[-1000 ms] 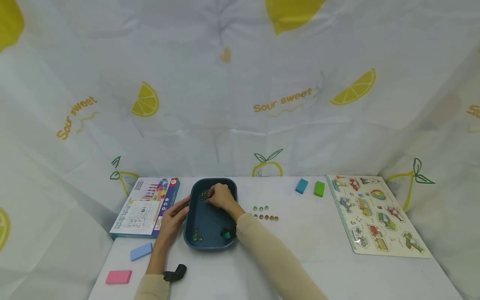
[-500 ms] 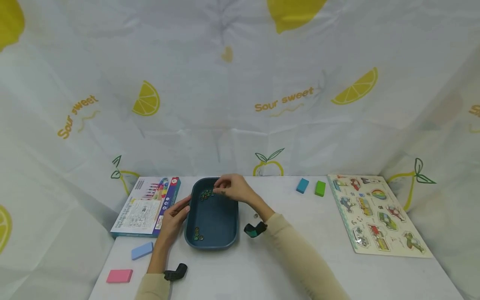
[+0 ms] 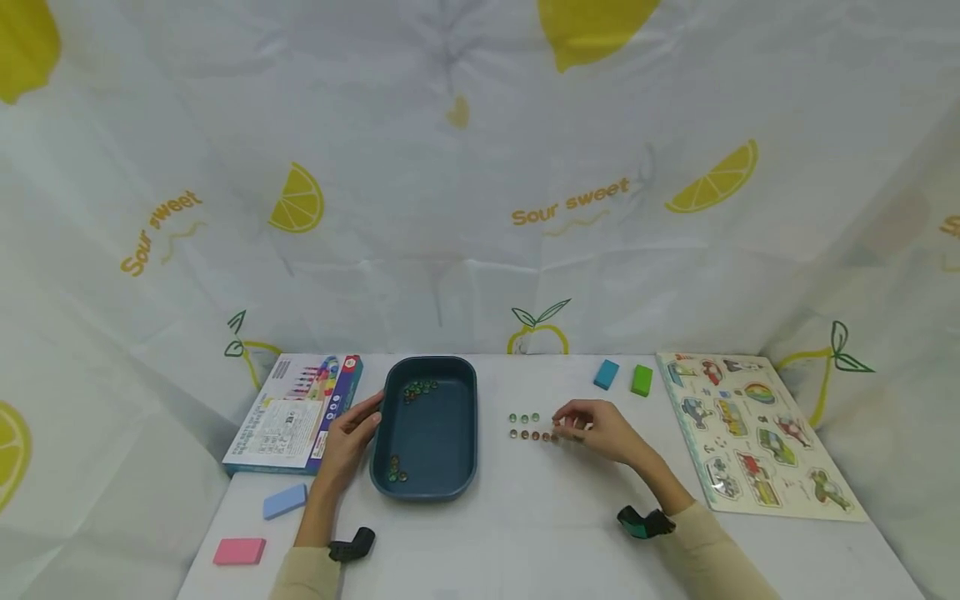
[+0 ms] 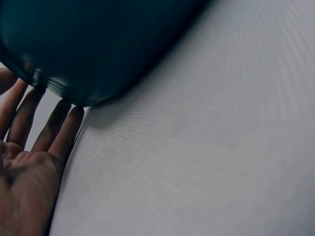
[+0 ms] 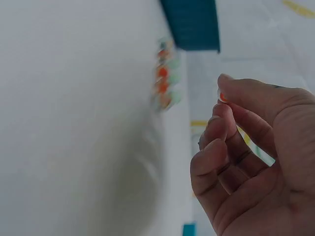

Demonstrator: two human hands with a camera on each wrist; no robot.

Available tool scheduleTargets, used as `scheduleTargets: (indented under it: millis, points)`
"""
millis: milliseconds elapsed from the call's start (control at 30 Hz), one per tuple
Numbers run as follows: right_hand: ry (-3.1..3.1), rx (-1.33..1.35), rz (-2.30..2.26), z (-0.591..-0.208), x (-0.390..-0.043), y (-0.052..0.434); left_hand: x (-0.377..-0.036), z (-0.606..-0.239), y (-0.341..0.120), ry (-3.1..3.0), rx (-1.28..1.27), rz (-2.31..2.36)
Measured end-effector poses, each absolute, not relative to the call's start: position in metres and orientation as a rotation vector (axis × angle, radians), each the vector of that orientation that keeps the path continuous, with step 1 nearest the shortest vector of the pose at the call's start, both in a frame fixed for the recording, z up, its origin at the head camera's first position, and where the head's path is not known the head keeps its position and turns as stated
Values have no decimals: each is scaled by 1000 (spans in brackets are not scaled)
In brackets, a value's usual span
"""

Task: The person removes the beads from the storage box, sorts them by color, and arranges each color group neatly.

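Beside the tray (image 3: 465, 450), bead rows (image 3: 528, 427) lie near the puzzle board (image 3: 750, 425).

My head camera looks forward and down from well back, taking in the whole table (image 3: 525, 533). My left wrist camera sits low and close against the tray (image 4: 98, 44), which the head view also shows. My right wrist camera looks past my fingers (image 5: 231, 128) at the beads (image 5: 165, 78), shared with the head view.
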State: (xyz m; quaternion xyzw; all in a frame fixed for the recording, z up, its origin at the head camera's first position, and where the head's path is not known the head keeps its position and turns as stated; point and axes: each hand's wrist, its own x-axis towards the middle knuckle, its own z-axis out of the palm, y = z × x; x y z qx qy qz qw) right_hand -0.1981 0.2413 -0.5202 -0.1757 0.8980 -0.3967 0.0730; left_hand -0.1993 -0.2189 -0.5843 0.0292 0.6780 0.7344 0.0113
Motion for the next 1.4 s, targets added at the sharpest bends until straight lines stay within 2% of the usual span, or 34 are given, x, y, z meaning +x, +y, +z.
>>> scheduleTargets:
  millis: [400,567,700,833,1033,1200,1400]
  points:
    - [2805,-453,-1088,-555,-190,260,-203,-584,-215,2121,50,2279]
    - [2813,-441,-1083,-550,-188,260,-202,-585,-215,2129,48,2269]
    - [2819,-459,-1158,-531,-192,252,-201,-585,-217,2131,57,2264]
    - [2767,-523,-1300,-504,-207,222,-200,-583,-218,2125,54,2277]
    - [2556,-580,-1543,-475,-236,146,-200,-582,-217,2122,62,2269]
    - [2450,-631,-1602,-478,-259,80,-200,-583,-217,2111,41,2269]
    - [2455,-626,-1463,-503,-273,23,-198,-583,-217,2105,51,2284]
